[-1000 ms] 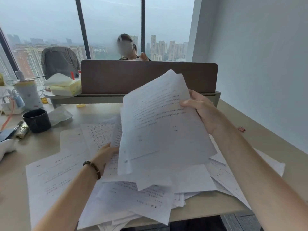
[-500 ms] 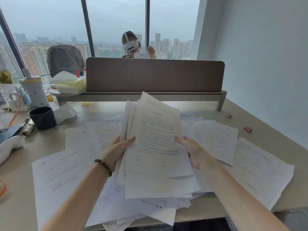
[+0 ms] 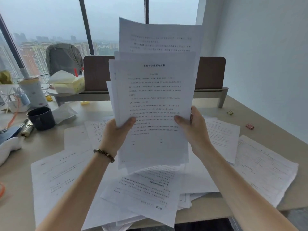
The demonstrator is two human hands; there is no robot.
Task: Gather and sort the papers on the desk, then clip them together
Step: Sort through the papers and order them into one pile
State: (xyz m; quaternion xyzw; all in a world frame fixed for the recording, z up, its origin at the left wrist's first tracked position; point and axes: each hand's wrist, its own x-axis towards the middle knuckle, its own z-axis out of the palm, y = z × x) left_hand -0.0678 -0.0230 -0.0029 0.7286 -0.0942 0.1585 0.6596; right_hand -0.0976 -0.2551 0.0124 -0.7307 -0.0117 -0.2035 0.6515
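I hold a stack of printed papers upright in front of me, above the desk. My left hand grips its left edge with the thumb on the front sheet. My right hand grips the right edge the same way. The sheets in the stack are uneven, one sticking up higher at the back. More loose papers lie scattered on the desk below and around my arms. A pink binder clip and a gold binder clip lie on the desk at the right.
A dark mug, a tumbler, a tissue pack, pens and cables crowd the left side. A brown divider panel stands across the back. A wall runs along the right. A backpack sits behind the divider.
Both hands have lifted the gathered stack off the desk and stood it upright before me. It now hides the person behind the divider.
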